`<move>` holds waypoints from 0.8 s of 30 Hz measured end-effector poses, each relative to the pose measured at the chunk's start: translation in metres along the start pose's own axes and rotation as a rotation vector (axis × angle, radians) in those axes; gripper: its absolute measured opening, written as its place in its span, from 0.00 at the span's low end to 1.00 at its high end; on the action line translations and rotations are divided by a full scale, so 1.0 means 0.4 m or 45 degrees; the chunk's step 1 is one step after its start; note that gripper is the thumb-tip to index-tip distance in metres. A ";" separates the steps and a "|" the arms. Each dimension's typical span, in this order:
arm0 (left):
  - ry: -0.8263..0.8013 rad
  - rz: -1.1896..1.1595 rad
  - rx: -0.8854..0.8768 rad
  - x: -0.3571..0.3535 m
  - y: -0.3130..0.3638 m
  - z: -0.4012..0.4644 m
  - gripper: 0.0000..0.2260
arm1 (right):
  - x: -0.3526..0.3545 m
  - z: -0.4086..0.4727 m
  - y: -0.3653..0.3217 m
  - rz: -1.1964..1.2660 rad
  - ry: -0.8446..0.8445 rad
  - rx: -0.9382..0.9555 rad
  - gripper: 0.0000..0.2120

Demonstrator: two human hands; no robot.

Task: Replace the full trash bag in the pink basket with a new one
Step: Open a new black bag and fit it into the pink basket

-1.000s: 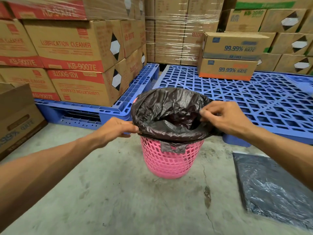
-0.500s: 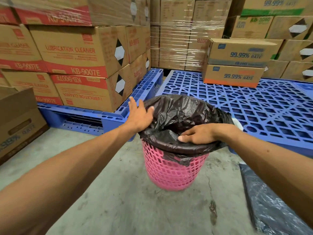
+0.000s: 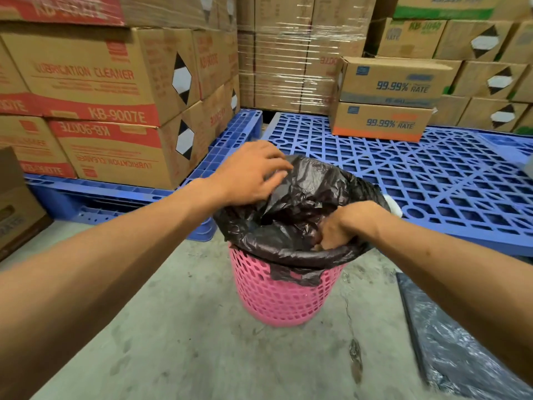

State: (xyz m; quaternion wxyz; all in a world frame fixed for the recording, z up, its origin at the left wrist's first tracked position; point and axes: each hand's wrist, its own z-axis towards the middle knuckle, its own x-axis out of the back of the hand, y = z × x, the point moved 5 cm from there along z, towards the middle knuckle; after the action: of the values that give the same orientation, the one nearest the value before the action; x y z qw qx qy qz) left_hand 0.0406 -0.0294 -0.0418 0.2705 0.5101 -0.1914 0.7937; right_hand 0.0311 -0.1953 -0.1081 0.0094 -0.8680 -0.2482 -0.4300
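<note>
The pink basket (image 3: 281,295) stands on the concrete floor (image 3: 178,336), lined with a black trash bag (image 3: 305,197). The left hand (image 3: 248,176) lies spread-fingered on the bag's far-left rim; the right hand (image 3: 343,226) reaches inside, curled around bunched plastic. Behind the basket, cartons (image 3: 95,82) read "LUBRICATION CLEANER", "KB-9007E" and "99.99% RATE".

Head camera looking forward and down
It is sitting close above the pink basket (image 3: 284,295) at frame centre, facing stacked cartons (image 3: 95,90) across the top.

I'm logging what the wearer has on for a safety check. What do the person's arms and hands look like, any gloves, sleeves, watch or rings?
Both forearms are bare as far as the frame shows: no sleeves in view. The left hand and right hand wear no gloves, and neither wrist carries a watch or band. No ring shows on the left hand; the right hand's fingers are partly hidden, so rings there cannot be ruled out.
</note>
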 end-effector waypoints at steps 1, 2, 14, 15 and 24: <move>-0.342 0.094 -0.078 -0.059 0.007 0.020 0.22 | -0.018 0.001 0.012 -0.026 -0.032 -0.062 0.21; -0.741 0.268 -0.013 -0.130 -0.009 0.016 0.25 | -0.034 0.001 0.022 -0.055 -0.020 -0.105 0.20; -0.500 0.351 0.155 -0.130 0.012 0.123 0.15 | 0.097 -0.037 0.161 0.275 1.127 -0.097 0.15; -0.473 0.221 0.197 -0.143 0.030 0.132 0.17 | 0.096 -0.038 0.192 0.382 1.165 -0.199 0.15; -1.039 -0.650 0.598 -0.249 0.252 0.074 0.45 | -0.008 -0.040 0.297 1.295 1.091 -0.377 0.21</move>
State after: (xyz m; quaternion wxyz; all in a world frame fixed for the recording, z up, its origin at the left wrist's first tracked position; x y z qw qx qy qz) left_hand 0.0317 -0.1487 -0.1236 0.2373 0.8543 0.0320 0.4613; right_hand 0.0698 -0.3044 -0.0772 0.1889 -0.6220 0.2778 -0.7073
